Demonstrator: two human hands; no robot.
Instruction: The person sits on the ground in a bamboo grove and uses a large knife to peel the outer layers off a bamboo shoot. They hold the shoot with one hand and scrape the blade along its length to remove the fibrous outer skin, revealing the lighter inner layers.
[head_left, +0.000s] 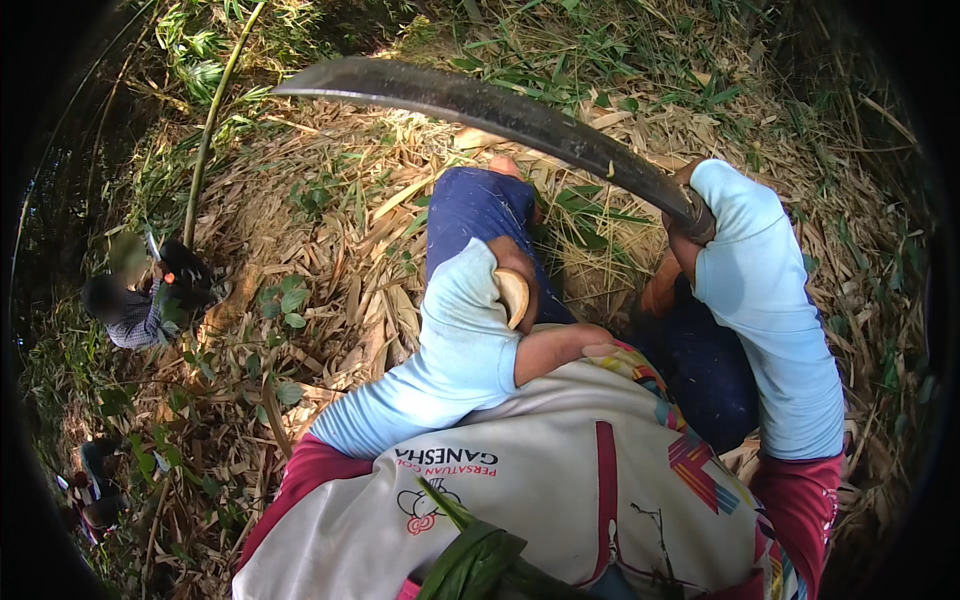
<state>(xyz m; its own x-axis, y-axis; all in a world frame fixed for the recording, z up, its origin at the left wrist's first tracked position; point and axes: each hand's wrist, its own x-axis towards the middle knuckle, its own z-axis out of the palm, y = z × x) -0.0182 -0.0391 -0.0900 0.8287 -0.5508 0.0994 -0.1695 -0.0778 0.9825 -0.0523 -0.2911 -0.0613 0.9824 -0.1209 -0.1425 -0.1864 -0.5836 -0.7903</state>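
My right hand [681, 243], in a light blue sleeve, is closed on the handle of a long curved dark blade [500, 108]. The blade arcs up and left over the ground, its tip at the upper left. My left hand [519, 268], also sleeved in light blue, rests by my knee in blue trousers [480, 207]. Its fingers hold a small pale curved piece [513, 294]. What that piece is cannot be told. The two hands are apart, the left one lower and nearer my body.
Dry bamboo leaves and husks [330, 260] cover the sloping ground. A thin green stalk [212, 115] rises at upper left. One person [140, 305] crouches at the left and another [92, 490] sits lower left. Green leaves [470, 560] lie against my chest.
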